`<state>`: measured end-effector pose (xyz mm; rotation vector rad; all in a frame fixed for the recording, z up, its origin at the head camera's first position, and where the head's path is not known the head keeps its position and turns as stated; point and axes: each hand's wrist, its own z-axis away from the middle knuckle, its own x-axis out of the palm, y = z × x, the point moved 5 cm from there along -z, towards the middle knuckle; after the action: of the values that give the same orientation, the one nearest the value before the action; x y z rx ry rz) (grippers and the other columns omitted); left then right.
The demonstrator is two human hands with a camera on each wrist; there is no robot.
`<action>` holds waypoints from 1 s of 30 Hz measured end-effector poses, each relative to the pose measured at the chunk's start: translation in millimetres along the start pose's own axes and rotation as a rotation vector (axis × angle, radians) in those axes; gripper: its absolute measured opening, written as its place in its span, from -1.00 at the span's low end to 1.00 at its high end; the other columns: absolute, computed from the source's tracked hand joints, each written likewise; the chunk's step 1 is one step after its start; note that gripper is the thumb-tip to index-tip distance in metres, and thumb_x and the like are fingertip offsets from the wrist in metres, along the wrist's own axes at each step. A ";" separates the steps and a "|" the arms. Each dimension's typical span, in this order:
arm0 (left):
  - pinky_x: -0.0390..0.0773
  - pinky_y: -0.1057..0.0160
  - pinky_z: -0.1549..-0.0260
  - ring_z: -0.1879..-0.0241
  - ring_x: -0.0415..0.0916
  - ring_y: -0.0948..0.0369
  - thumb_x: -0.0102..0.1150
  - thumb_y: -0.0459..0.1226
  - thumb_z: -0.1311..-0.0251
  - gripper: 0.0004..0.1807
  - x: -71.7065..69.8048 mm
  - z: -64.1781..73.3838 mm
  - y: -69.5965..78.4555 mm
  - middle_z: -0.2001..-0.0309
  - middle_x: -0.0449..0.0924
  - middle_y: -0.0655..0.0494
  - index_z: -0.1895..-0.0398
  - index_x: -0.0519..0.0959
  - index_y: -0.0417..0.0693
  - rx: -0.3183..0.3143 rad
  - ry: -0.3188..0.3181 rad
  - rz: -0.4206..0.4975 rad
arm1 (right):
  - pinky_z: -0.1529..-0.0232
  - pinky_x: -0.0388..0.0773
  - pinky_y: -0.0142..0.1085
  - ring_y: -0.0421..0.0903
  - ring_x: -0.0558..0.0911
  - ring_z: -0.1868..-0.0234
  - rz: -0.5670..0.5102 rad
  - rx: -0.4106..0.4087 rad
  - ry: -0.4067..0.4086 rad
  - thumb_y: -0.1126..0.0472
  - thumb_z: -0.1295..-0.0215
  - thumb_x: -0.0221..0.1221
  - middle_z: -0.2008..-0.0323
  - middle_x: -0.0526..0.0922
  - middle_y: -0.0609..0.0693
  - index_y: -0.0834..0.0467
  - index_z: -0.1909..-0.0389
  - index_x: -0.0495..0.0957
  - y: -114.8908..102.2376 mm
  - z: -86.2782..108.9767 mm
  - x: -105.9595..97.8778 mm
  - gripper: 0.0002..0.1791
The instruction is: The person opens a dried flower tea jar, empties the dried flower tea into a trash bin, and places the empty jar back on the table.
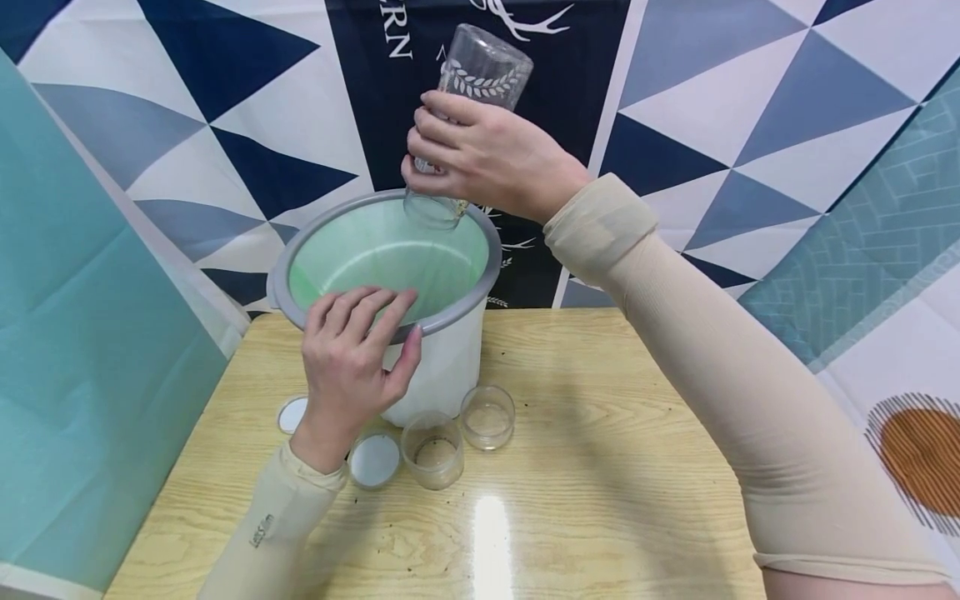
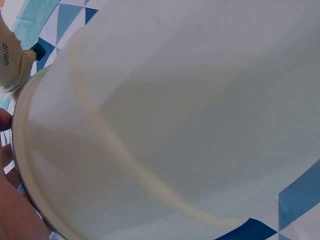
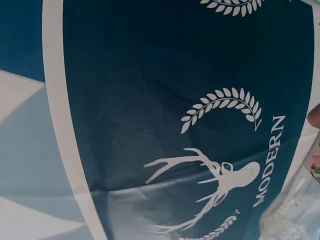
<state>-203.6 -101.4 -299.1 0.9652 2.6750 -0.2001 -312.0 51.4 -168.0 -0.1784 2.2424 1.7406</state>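
Observation:
High at the back, my right hand (image 1: 491, 154) grips a clear jar (image 1: 486, 71) held bottom up and tilted. The jar's mouth points down over the far rim of a bucket, and a few small yellowish bits show near it. The bucket (image 1: 453, 354) is white with a grey rim and looks pale green inside. My left hand (image 1: 348, 358) is at the bucket's near rim, its fingers loosely bent over the edge and the thumb beside it. In the left wrist view the bucket's wall (image 2: 190, 115) fills most of the picture. The right wrist view catches only part of the jar (image 3: 290, 220).
Before the bucket stand two clear round containers (image 1: 432, 454), (image 1: 488, 419) on the wooden table (image 1: 600, 467). Two white round lids (image 1: 374, 461), (image 1: 291, 414) lie to their left. Dark specks dot the tabletop. A patterned cloth (image 1: 675, 125) hangs behind.

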 end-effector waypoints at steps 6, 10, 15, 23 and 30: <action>0.47 -0.14 -0.15 -0.10 0.60 -0.09 0.19 -0.14 -0.31 -0.61 4.4 -7.5 11.8 -0.03 0.73 -0.02 -0.14 0.68 -0.06 0.015 -0.019 0.033 | -0.49 0.37 -0.05 0.15 0.59 -0.23 -0.419 0.371 0.053 0.47 -0.28 0.17 -0.11 0.66 0.16 0.07 -0.26 0.54 8.9 25.0 0.6 -0.47; 0.43 -0.16 -0.25 -0.20 0.57 -0.07 0.24 -0.14 -0.29 -0.54 8.5 -16.6 25.2 -0.15 0.69 0.01 -0.24 0.63 -0.02 0.048 -0.059 0.040 | -0.41 0.46 -0.03 0.15 0.61 -0.15 -0.632 0.572 0.093 0.38 -0.12 0.33 -0.06 0.67 0.15 0.12 -0.26 0.57 7.0 41.2 2.1 -0.40; 0.36 -0.12 -0.40 -0.38 0.45 0.01 0.19 -0.08 -0.34 -0.45 16.8 -28.0 41.3 -0.31 0.60 0.05 -0.38 0.53 0.03 0.080 -0.143 0.011 | -0.17 0.61 -0.02 0.09 0.62 -0.06 -0.880 0.789 0.068 0.18 -0.04 0.50 -0.08 0.66 0.13 0.13 -0.32 0.49 -1.6 57.3 7.3 -0.24; 0.04 -0.01 -0.61 -0.61 0.11 0.05 0.11 0.11 -0.44 -0.35 33.5 -40.5 65.6 -0.56 0.31 0.09 -0.53 0.39 0.17 0.193 -0.339 0.050 | -0.30 0.59 -0.04 0.03 0.65 -0.23 -1.176 1.034 0.122 0.09 -0.01 0.57 -0.22 0.64 0.10 0.20 -0.32 0.43 -18.2 82.5 9.4 -0.15; -0.03 -0.04 -0.63 -0.65 -0.02 0.07 0.11 0.09 -0.46 -0.36 39.2 -47.1 65.3 -0.59 0.25 0.12 -0.55 0.36 0.19 0.081 -0.338 0.066 | -0.20 0.65 0.01 0.06 0.68 -0.15 -1.234 1.066 0.175 0.15 -0.04 0.54 -0.16 0.65 0.14 0.24 -0.29 0.42 -31.9 93.1 6.3 -0.21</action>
<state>-201.0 -17.1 -268.9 0.9468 2.3388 -0.4197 -294.6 133.2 -220.3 -1.1328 2.0133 -0.1109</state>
